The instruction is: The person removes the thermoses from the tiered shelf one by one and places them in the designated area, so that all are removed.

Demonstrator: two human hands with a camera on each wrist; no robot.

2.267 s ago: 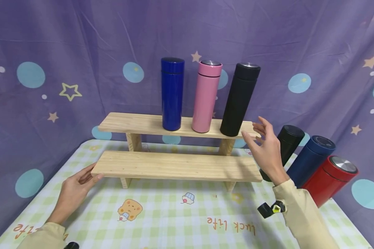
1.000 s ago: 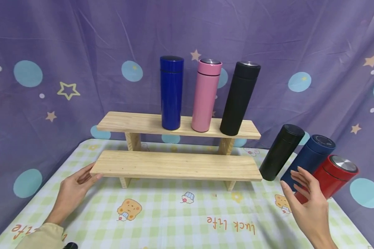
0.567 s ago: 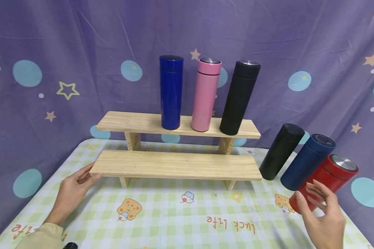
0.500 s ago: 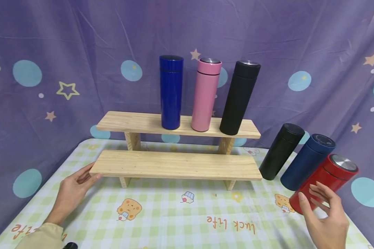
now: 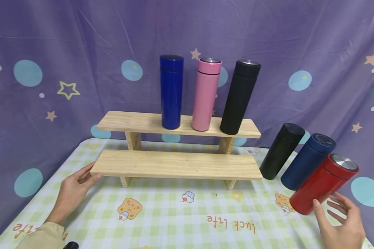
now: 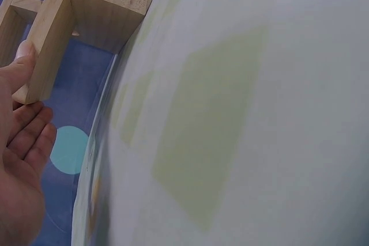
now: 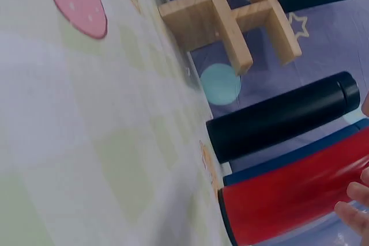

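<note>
We've got our right hand open, fingers spread just beside the red flask, not gripping. Left hand rests open-fingered on the lower shelf end. The tablecloth between them reads "luck life".

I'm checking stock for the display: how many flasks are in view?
6. On the top shelf: blue flask, pink flask, black flask. On the table right: second black flask, navy flask, red flask.
</note>
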